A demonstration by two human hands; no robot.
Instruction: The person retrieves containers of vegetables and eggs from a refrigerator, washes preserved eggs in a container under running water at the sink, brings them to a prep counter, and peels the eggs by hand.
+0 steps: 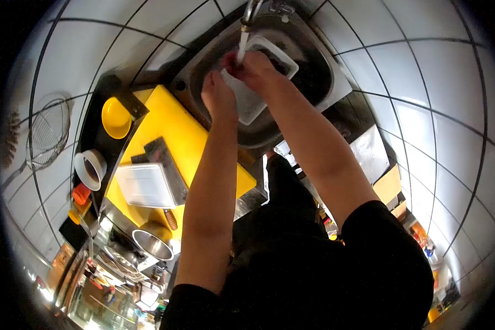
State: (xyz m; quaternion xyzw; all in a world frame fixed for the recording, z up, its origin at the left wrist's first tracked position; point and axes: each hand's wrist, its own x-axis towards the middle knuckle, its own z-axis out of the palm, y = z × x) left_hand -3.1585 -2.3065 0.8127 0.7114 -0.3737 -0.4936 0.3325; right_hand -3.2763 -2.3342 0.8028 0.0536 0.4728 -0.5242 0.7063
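Water runs from the faucet (248, 21) at the top of the view into a metal sink (325, 70). Under the stream, my right hand (253, 70) has its fingers bent together around something reddish that is too small to make out. My left hand (220, 98) is just to the left and lower, at the near left side of a white rectangular container (249, 104) in the sink. Its fingers are partly blurred, and what they touch is unclear. The container lies tilted beneath both hands.
Left of the sink, a yellow cutting board (173, 124) bears a cleaver (165, 159) and a lidded white box (144, 185). Beyond it are a yellow bowl (116, 118), a white bowl (91, 169) and a metal pot (153, 244). A wire strainer (49, 132) hangs on the tiled wall.
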